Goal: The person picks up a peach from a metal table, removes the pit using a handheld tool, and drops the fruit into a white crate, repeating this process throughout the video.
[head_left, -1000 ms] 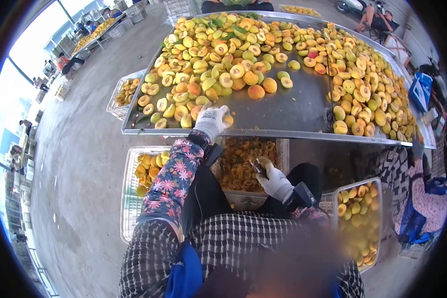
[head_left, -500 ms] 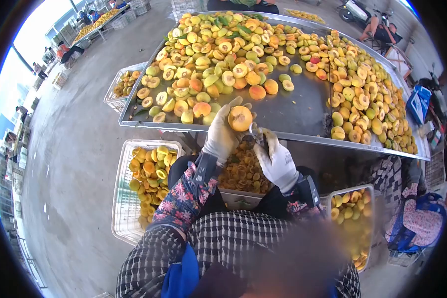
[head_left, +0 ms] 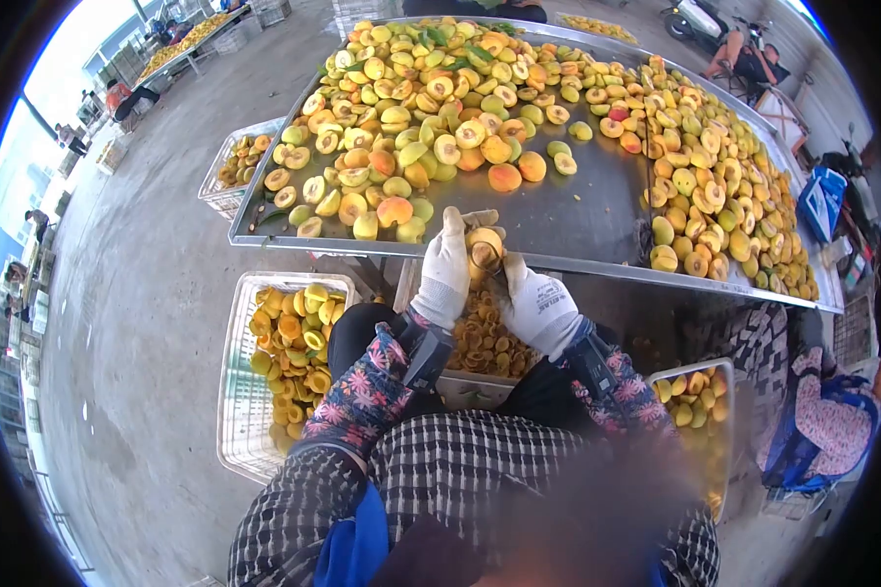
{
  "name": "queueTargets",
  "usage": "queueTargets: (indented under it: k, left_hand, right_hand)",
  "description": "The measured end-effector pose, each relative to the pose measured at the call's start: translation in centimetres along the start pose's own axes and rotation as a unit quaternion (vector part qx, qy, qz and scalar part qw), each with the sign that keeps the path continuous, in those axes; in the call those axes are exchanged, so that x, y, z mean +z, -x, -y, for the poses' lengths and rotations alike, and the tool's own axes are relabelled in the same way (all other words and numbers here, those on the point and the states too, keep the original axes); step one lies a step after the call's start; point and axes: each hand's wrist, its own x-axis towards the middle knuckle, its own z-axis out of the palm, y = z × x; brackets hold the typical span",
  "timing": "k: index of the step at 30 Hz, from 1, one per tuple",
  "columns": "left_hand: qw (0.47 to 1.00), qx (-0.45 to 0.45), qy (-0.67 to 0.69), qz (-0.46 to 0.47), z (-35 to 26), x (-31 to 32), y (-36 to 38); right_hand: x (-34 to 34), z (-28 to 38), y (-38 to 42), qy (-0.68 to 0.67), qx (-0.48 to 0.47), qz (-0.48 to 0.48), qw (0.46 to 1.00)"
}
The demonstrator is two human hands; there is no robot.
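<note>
My gloved left hand (head_left: 449, 269) is closed around a yellow peach half (head_left: 483, 250), its cut side turned toward me. In my gloved right hand (head_left: 540, 305) is a small pitting tool (head_left: 502, 262) with a curved metal end, mostly hidden by the fingers. Its end meets the right side of the peach half; how deep it goes I cannot make out. Both hands are just off the near edge of the metal table (head_left: 568, 217), above a crate (head_left: 475, 382) of scooped-out pieces. Whole and halved peaches (head_left: 401, 108) are heaped on the table.
To the left stands a white crate (head_left: 229, 391) of peach halves, to the right another crate (head_left: 727, 430). A further crate (head_left: 215, 196) sits beside the table's left end. At the right is a person in a pink patterned sleeve (head_left: 820, 416). More people and tables are farther back.
The peach half has come down slightly and tilted in my left hand. My right hand has moved in closer, bringing the tool against the fruit.
</note>
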Motion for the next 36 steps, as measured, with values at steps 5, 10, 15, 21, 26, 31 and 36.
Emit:
queueTargets:
  k: [5, 10, 15, 21, 26, 31, 36]
  left_hand:
    - [0.993, -0.073, -0.08, 0.052, 0.3, -1.5, -0.7]
    - [0.984, -0.077, -0.149, 0.058, 0.1, -1.8, -1.2]
    - [0.995, 0.037, -0.049, 0.082, 2.1, -2.0, -0.6]
    - [0.986, -0.096, 0.132, -0.022, 2.4, -0.8, 1.2]
    - [0.993, -0.07, 0.092, -0.008, 3.2, -1.1, 0.9]
    - [1.0, -0.008, -0.012, -0.01, 2.8, -0.4, 1.3]
    - [0.998, -0.041, 0.043, -0.001, 3.5, -0.6, 1.3]
  right_hand:
    - [0.1, -1.3, 0.3, -0.005, -0.012, 0.069, 0.998]
    - [1.6, 0.0, 1.9, -0.196, 0.05, 0.017, 0.979]
    - [1.3, -0.1, 1.5, -0.273, 0.082, -0.053, 0.957]
    - [1.2, -1.2, 2.4, -0.302, 0.046, 0.022, 0.952]
    - [0.3, -0.6, 2.4, -0.261, 0.009, -0.055, 0.964]
    - [0.7, 1.1, 2.0, -0.204, -0.041, -0.175, 0.962]
    - [0.0, 1.7, 1.4, -0.14, -0.048, -0.16, 0.976]
